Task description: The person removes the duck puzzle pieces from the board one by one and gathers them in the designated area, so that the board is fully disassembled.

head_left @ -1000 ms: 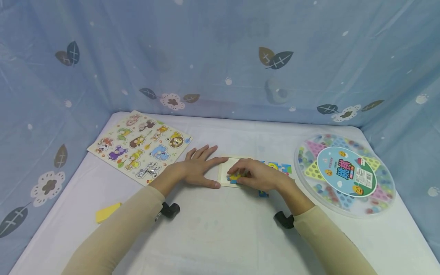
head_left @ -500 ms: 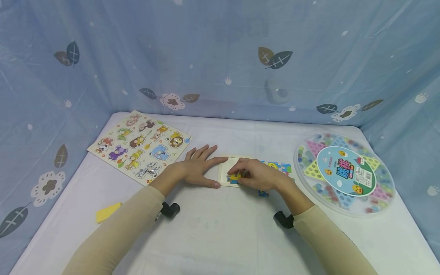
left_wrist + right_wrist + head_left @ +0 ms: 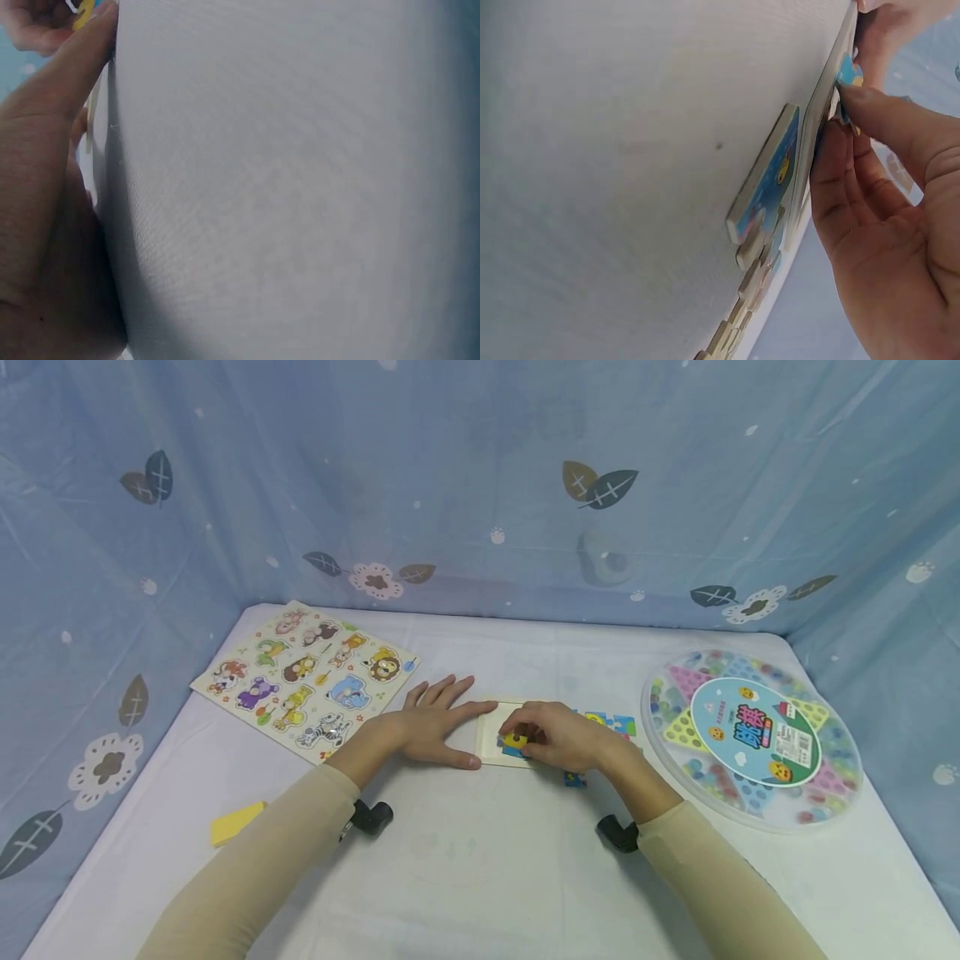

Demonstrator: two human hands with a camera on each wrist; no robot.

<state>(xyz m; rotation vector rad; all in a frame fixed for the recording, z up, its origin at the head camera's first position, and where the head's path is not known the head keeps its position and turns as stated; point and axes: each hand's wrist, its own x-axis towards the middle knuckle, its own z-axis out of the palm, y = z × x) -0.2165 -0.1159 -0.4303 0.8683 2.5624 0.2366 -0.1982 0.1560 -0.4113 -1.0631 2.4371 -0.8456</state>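
Observation:
My right hand point(image 3: 566, 739) pinches a yellow and blue jigsaw piece point(image 3: 515, 741) between thumb and fingers, over a small pale puzzle tray point(image 3: 490, 725). The right wrist view shows the same jigsaw piece point(image 3: 847, 73), tilted at the thumb tip. Spread flat on the white cloth, my left hand point(image 3: 435, 731) has its index fingertip and thumb at the tray's left edge. Several loose jigsaw pieces point(image 3: 622, 725) lie right of the tray, partly hidden by my right hand. A blue piece point(image 3: 574, 779) lies nearer me.
An animal-picture board point(image 3: 307, 681) lies at the back left. To the right sits a large round Chinese checkers box point(image 3: 753, 739) with coloured marbles. A yellow block point(image 3: 237, 823) is beside my left sleeve. Blue patterned curtain point(image 3: 480, 510) surrounds the table.
The jigsaw piece in my right hand has turned and shifted slightly right, showing more yellow. My right fingers have moved a little with it. The left hand stays in place.

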